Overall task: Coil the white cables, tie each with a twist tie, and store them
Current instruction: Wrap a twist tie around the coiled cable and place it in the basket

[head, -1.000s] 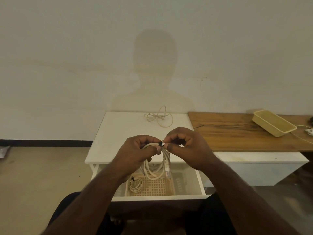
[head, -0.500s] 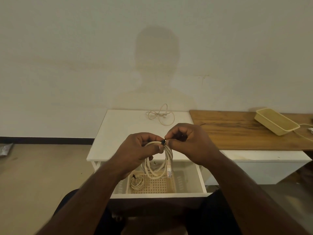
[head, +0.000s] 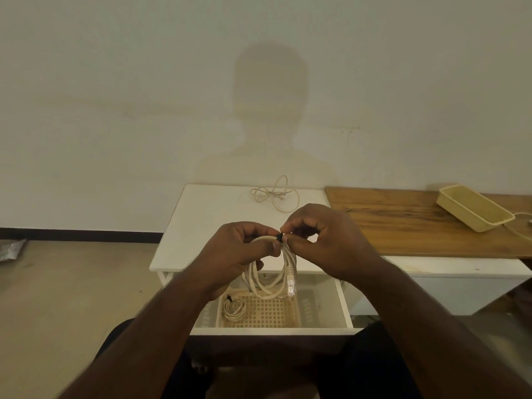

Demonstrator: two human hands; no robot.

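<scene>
**Open drawer partly taken up; tabletops largely bare**

Below frame centre, the open white drawer (head: 344, 300) is occupied by a perforated beige plastic basket (head: 267, 312), with a small tied cable coil (head: 234, 309) at its left. The white tabletop (head: 201, 226) is obstructed only by a loose white cable (head: 275, 194) at its far edge. On the wooden tabletop (head: 403, 226), a yellow plastic tray (head: 475, 210) sits at the right.

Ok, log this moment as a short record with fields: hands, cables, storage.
left hand: grips the coiled cable at its top
right hand: pinches the black twist tie on the coil
held coil: hangs over the open drawer, clear plug lowest
stored: one tied coil in the basket in the drawer
untied: loose cable at the back of the white table
elsewhere: yellow tray on the wooden top
</scene>
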